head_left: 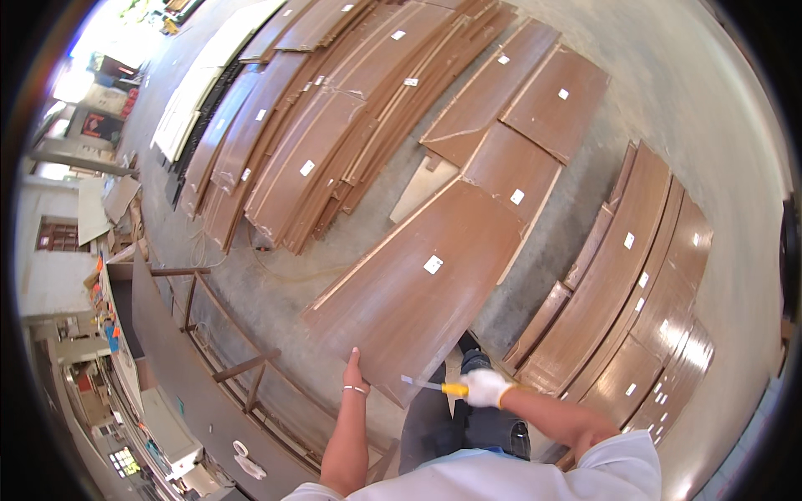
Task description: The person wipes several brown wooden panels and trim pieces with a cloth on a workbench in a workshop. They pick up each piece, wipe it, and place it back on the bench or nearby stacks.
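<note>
Left hand: bare, a thin bracelet at the wrist, fingers laid flat and together against the near edge of a large brown wooden panel. The hand rests on the panel's lower left corner; whether the fingers curl under the edge cannot be told.

Right hand: in a white glove, closed in a fist around the yellow handle of a utility knife. The blade points away from the glove toward the left hand, and its tip lies at the panel's near edge — contact with the edge looks likely but cannot be confirmed.

The panel extends up and away from both hands, tilted, with a pale strip along its left long edge and a small white label near its middle. The person's dark trousers and one shoe show just below it, between the two forearms.

Beyond the panel's far end lie further brown panels of the same finish, each with a white label, spread on the concrete floor. Farther off, past the left hand, a long stack of narrow brown boards lies fanned out. To the outside of the right hand, another stack of brown panels stands in overlapping layers. Outside the left hand — a metal-framed bench with a dark top.
</note>
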Tool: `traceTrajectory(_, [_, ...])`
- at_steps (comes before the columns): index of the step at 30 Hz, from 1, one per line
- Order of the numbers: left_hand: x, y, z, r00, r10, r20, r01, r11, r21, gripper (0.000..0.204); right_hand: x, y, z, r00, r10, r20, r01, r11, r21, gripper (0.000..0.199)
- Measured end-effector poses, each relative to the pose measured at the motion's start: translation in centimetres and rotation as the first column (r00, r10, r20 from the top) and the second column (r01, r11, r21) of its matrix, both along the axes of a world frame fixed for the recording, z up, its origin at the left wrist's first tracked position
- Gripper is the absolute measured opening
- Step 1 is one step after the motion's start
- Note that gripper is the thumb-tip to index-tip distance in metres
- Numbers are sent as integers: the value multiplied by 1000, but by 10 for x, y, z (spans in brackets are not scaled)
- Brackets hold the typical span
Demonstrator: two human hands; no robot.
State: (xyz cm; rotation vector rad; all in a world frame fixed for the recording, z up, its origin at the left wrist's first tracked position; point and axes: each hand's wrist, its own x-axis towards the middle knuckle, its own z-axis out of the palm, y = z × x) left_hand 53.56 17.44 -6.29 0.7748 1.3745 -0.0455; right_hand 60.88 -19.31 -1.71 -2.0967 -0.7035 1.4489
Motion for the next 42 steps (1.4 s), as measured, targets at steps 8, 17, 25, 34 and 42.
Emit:
traceTrajectory(8, [64, -53, 75, 995, -44, 93, 20, 971, 239, 51, -45, -107, 25, 597, -709, 375, 798, 575, -181, 22])
traceTrajectory(17, [134, -125, 152, 931, -123, 344, -8, 935, 355, 47, -24, -137, -5, 435, -845, 310, 864, 489, 119, 19])
traceTrajectory(25, [139, -140, 132, 959, -93, 266, 42, 981, 189, 24, 29, -127, -55, -55, -871, -488, 990, 16, -140, 28])
traceTrajectory(34, [103, -185, 237, 959, -159, 233, 5, 836, 549, 27, 124, -62, -41, -12, -748, -663, 980, 121, -155, 44])
traceTrajectory(42, [-181, -87, 356, 961, -71, 267, -89, 836, 541, 37, 100, 31, -46, 164, -799, -578, 929, 323, -183, 33])
